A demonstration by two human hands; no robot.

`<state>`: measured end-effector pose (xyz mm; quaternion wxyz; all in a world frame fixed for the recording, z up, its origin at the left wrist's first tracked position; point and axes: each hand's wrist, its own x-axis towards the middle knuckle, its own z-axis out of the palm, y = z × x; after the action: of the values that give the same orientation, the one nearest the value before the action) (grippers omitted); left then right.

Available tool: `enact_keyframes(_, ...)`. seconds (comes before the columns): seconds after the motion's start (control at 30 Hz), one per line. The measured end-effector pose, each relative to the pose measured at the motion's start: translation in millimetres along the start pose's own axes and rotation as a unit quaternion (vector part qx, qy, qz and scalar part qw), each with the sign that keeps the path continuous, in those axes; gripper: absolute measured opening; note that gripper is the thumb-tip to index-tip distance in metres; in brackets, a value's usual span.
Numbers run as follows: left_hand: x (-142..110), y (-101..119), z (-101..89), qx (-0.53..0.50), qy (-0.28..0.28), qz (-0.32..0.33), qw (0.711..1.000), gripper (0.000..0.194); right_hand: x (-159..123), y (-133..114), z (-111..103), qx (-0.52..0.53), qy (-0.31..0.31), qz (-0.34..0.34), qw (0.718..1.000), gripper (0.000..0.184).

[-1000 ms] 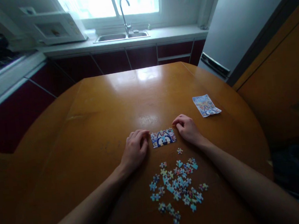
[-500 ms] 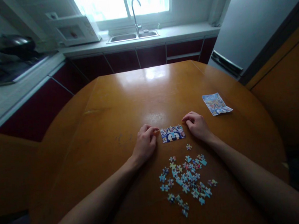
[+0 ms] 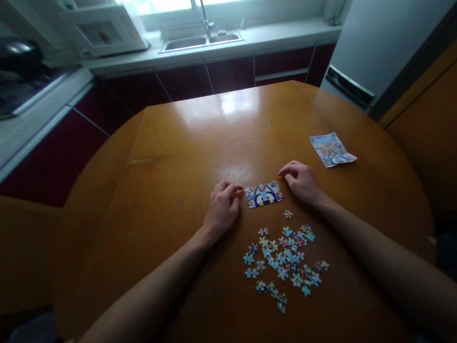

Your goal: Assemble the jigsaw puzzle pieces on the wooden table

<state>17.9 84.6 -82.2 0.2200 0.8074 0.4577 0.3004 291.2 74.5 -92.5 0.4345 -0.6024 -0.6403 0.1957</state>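
A partly joined jigsaw puzzle (image 3: 263, 195) lies flat on the wooden table, showing a blue cartoon dog face with a knobbed upper edge. My left hand (image 3: 224, 207) rests at its left side, fingers loosely bent and the fingertips close to the edge; whether they touch it I cannot tell. By the upper right corner rests my right hand (image 3: 300, 183), its fingers loosely bent and nothing visible in them. One loose puzzle piece (image 3: 288, 214) lies just below the joined part. Closer to me is a scattered pile of puzzle pieces (image 3: 287, 260), mostly light blue and multicoloured, between my forearms.
A creased picture sheet (image 3: 332, 149) with the dog design lies at the right on the round-sided table (image 3: 162, 156). Beyond the table are a counter with a sink (image 3: 184, 44), a microwave (image 3: 104, 32), a pan (image 3: 7, 52) on the stove, and a fridge (image 3: 396, 26) at right.
The whole view has shifted slightly, so the table and puzzle appear higher. The fingers of my left hand look slightly more stretched out; the puzzle and loose pieces keep their arrangement.
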Motion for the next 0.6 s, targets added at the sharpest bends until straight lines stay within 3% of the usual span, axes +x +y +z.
enact_keyframes(0.47, 1, 2, 0.2, -0.009, 0.006, 0.007, 1.0, 0.025, 0, -3, 0, 0.009, 0.012, 0.004, 1.0, 0.022)
enact_keyframes(0.6, 1, 0, 1.3, -0.009, 0.009, 0.008, 1.0, 0.025, -1, -15, -9, 0.033, 0.032, 0.005, 0.999, 0.023)
